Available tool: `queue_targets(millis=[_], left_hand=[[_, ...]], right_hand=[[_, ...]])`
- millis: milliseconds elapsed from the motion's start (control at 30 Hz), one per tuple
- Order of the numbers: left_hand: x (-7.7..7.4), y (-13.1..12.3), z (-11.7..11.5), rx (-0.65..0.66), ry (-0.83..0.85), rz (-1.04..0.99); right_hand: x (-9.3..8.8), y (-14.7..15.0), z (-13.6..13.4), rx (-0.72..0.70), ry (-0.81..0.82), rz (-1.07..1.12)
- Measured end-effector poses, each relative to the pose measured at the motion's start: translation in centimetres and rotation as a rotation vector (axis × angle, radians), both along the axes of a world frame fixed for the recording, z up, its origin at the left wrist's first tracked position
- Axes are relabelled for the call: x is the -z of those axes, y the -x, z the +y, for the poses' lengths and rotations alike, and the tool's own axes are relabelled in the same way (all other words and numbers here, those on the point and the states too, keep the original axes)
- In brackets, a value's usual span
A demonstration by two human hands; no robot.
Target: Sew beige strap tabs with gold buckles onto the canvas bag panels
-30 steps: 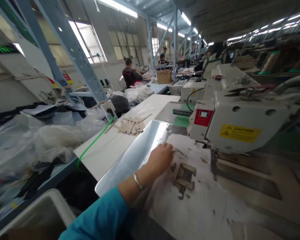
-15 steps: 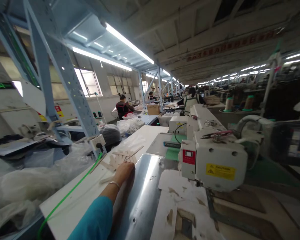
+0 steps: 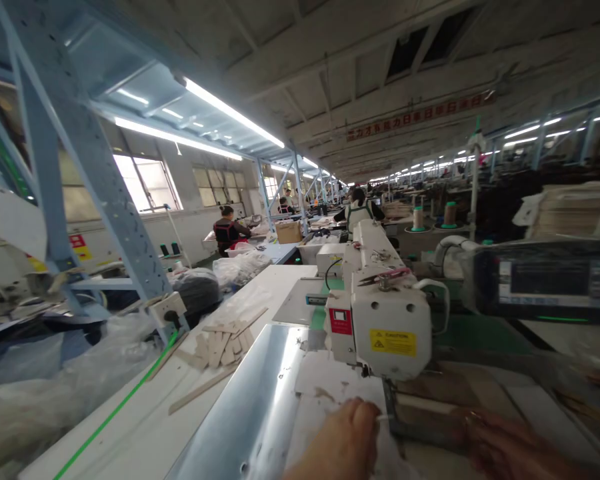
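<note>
My left hand (image 3: 347,437) is closed in a pinch over the paper-covered metal bed, beside the sewing machine head (image 3: 387,323). A thin pale strip (image 3: 383,417) pokes out of its fingertips; the rest of it is hidden. My right hand (image 3: 503,443), smeared by motion, is low on the right at the dark clamp frame (image 3: 425,430). Whether it grips anything is unclear. Beige fabric pieces (image 3: 460,387) lie under and behind the frame. Several loose beige strips (image 3: 223,343) are heaped on the white table (image 3: 130,427) to the left.
A control screen (image 3: 550,277) stands at the right. Small scissors (image 3: 385,275) rest on top of the machine head. A green cable (image 3: 125,400) crosses the white table near plastic bags (image 3: 90,373) and a blue steel post (image 3: 105,173). Other people sit further back.
My left hand has left the strip heap and moved right to the machine's bed. My right hand has come into view. The view has turned right, showing more of the screen.
</note>
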State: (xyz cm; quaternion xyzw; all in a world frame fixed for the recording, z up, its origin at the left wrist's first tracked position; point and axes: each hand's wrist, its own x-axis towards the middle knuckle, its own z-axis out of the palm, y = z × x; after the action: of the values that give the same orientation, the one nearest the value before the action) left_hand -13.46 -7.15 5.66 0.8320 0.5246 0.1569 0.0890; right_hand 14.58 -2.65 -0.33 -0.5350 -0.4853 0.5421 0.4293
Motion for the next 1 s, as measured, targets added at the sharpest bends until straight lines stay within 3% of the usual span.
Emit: queue_targets(millis=[67,200,300,400,567,633,800,900,1000], left_hand=[[-0.2,-2.9,-0.8,0.07,0.042,0.057],[-0.5,-7.3,-0.9,0.043,0.066,0.166],[-0.2,-9.9,-0.2,0.027,0.063,0.207],[0.2,-11.7,0.2,0.0,0.072,0.244],[1.0,-12.5,1.1,-0.026,0.068,0.207],[1.4,-12.6,1.8,0.005,0.067,0.159],[1.7,-13.1,2.9,-0.019,0.007,0.09],[2.1,-13.3,2.4,0.052,-0.167,0.134],[3.5,-13.1,2.1,0.15,-0.333,0.158]], right_hand=[[-0.8,0.3,-0.6,0.0,0.053,0.059],[-3.3,0.3,-2.2,-0.054,0.03,-0.017],[-3.9,0.2,-2.1,-0.073,-0.019,-0.119],[-3.5,0.1,-2.1,-0.12,-0.166,-0.303],[-3.0,0.2,-2.8,-0.224,-0.583,-0.859],[-3.1,0.3,-3.1,-0.29,-0.636,-0.986],[-3.2,0.0,-2.5,-0.222,-0.527,-0.88],[-3.0,-1.0,-1.1,-0.178,-0.374,-0.823],[-2.9,-2.2,0.4,-0.19,-0.261,-0.734]])
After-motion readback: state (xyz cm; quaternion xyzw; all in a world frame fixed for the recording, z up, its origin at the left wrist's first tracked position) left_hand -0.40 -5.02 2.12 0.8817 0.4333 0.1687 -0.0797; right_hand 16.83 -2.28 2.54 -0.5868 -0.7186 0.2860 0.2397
